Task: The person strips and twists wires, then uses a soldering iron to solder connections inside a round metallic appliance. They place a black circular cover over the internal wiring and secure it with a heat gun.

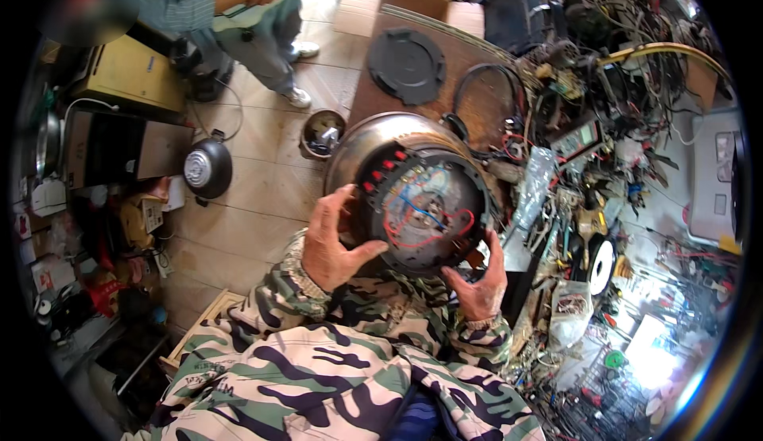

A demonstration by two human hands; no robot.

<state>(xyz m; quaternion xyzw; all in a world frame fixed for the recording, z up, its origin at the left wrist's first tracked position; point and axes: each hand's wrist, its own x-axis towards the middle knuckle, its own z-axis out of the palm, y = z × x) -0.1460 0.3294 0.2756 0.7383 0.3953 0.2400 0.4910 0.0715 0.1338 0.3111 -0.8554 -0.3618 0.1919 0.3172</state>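
Between my two hands is a round black appliance base (373,238), open side up. Its inside shows red and blue wires, metal parts and several red pieces along the rim. A shiny rounded metal pot body (347,148) shows just beyond it; I cannot tell whether the two are joined. My left hand (327,242) grips the left side of the base, thumb on the near rim and fingers along the outside. On the near right rim, my right hand (480,284) holds it with thumb and fingers curled round the edge. A flat black round cover (406,66) lies apart on the brown table.
Tools, cables and parts crowd the bench to the right, with a multimeter (579,139) and a plastic-wrapped item (534,183). A bin (322,133) and a black pan (207,168) are on the floor at left. Another person (238,12) stands at the far left, arms folded.
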